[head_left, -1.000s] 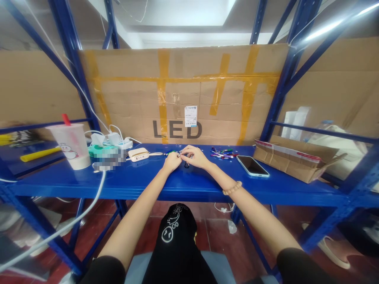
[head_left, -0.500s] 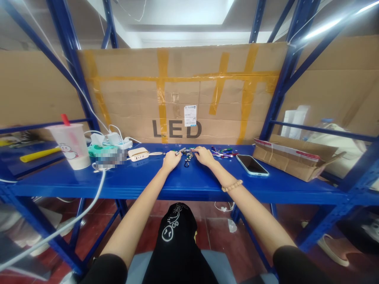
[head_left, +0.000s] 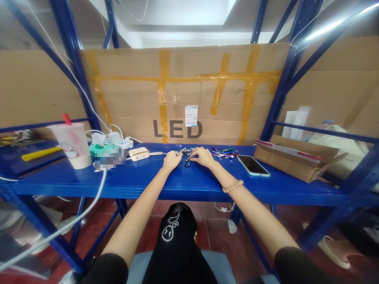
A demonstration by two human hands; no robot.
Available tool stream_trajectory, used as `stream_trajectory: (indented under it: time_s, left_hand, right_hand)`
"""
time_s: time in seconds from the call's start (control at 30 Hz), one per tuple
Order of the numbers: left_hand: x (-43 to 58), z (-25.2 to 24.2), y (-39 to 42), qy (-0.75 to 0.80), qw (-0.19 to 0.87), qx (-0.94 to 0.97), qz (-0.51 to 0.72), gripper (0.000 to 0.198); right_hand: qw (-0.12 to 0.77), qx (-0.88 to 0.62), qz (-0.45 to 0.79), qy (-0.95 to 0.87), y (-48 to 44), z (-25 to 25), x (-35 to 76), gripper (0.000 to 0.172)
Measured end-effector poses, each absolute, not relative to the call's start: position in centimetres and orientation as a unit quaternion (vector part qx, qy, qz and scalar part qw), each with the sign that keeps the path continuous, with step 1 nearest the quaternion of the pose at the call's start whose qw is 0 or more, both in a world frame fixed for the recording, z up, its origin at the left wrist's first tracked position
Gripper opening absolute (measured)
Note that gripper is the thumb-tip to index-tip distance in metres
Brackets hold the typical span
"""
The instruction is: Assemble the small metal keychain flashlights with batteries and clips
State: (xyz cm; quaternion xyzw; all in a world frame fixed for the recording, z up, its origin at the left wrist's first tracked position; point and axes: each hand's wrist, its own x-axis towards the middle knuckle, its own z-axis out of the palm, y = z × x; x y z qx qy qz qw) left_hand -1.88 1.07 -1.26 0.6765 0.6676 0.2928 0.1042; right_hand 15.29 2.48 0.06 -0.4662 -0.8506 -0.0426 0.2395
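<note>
Cup [head_left: 76,152] with red straw [head_left: 66,118], open cardboard box [head_left: 291,162], left hand [head_left: 171,161] around grey stick [head_left: 184,150], right hand [head_left: 204,157] apart, grip unclear.

This looked like a workshop or storeroom: blue rack posts [head_left: 282,86] rose beside the table [head_left: 201,181], taped cardboard [head_left: 183,94] printed LED stood behind it, and red floor tiles [head_left: 216,232] lay beneath it.

Small Parts: Condition and Position

A slender grey piece [head_left: 186,149] projects sideways from the left hand [head_left: 172,161]. Small dark pieces [head_left: 186,153] lie clustered between the hands; individual shapes are indistinct. A dark loop [head_left: 187,165] lies at the cluster's near side, by the fingertips of the right hand [head_left: 205,157]. A multicoloured heap [head_left: 224,152] lies to the right.
</note>
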Motion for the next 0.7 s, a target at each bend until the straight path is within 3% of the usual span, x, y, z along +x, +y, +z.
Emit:
stream_trajectory:
  time_s: [0.27,0.53,0.7]
  left_hand:
    - [-1.8,-1.2,1.2,0.669,0.095,0.684,0.274,0.03]
    - [-1.7,-1.0,0.8,0.654,0.094,0.706,0.254,0.03]
    - [-1.7,-1.0,0.7,0.647,0.091,0.716,0.245,0.03]
  right_hand:
    - [0.259,-0.442,-0.018,-0.859,2.8,-0.3,15.3,0.001]
    - [0.41,-0.365,0.002,-0.836,2.6,0.0,14.6,0.011]
    - [0.456,-0.278,0.047,-0.844,2.6,-0.2,13.9,0.013]
